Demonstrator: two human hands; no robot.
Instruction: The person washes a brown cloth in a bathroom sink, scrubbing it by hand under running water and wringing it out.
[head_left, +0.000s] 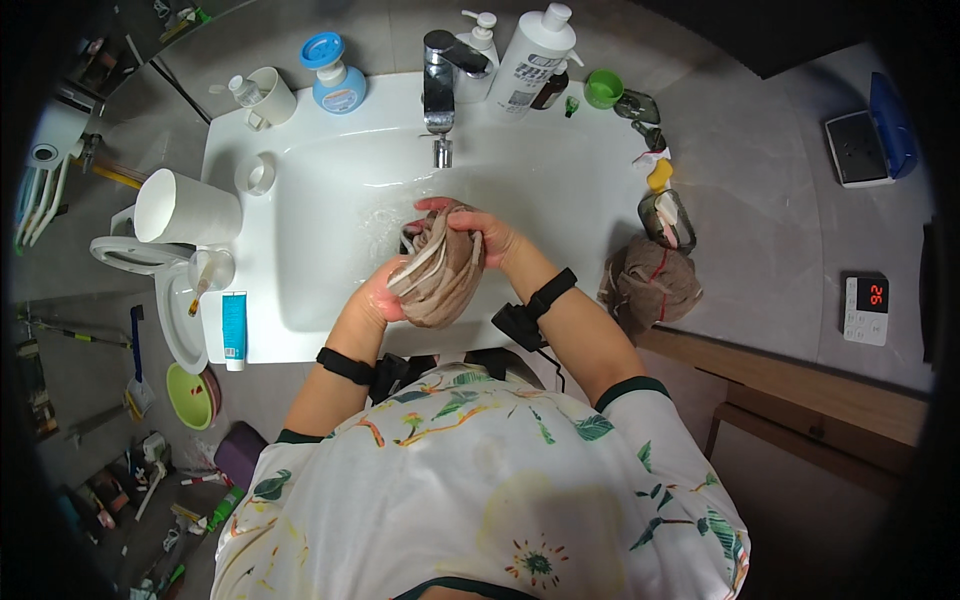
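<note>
Both my hands hold a bunched, wet brown cloth (441, 289) with white stripes over the white washbasin (574, 217). My left hand (382, 291) grips its lower left side, while my right hand (487, 231) has its fingers over the top right. Folds of the cloth hide some fingertips. Below the faucet (441, 97), rippling water (379, 225) shows in the basin to the left of the cloth. A second brown cloth (652, 281) with red lines lies crumpled at the basin's right edge, apart from my hands.
Along the back rim stand a blue foam pump bottle (339, 82) and a large white bottle (531, 60). A white cup (191, 208) and a blue tube (234, 330) occupy the left ledge. A soap box (667, 219) sits right, and a digital display (866, 309) lies on the grey counter (757, 225).
</note>
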